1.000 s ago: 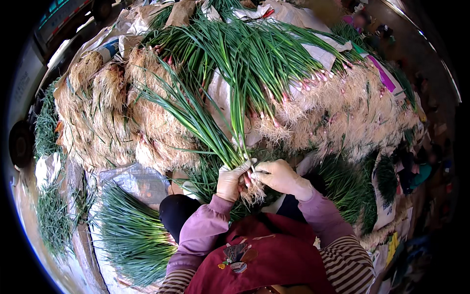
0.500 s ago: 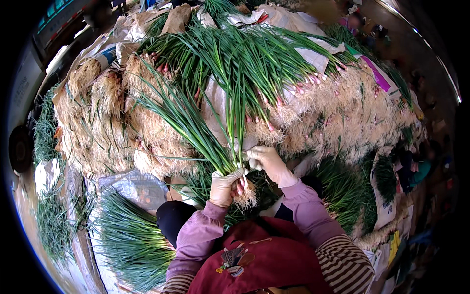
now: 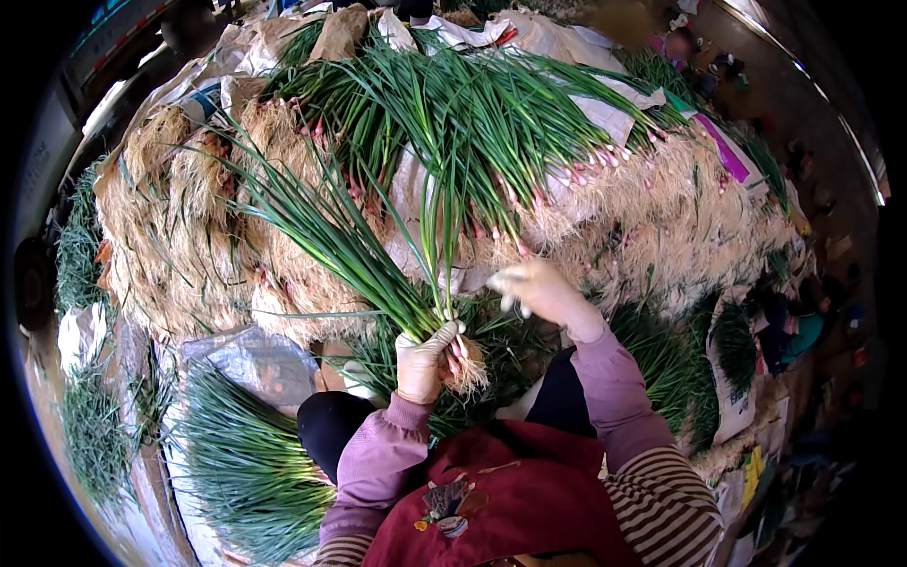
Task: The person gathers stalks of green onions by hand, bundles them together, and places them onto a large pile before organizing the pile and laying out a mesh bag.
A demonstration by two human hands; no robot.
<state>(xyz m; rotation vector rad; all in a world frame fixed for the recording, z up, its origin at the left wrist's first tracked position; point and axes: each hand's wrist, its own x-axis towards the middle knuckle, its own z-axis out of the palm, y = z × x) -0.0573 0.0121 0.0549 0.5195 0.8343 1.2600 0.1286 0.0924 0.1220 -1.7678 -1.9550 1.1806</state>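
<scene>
While the left hand (image 3: 421, 365) clasps scallions (image 3: 378, 283), the right hand (image 3: 546, 295) hovers nearby.

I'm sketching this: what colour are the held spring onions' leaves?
Green leaves, shown best in head view.

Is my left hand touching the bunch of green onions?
Touching. The head view shows the left hand closed around the bunch near its roots.

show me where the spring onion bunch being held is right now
In the head view, the spring onion bunch is left of centre, in the left grip, its roots just beyond the dark red apron.
</scene>
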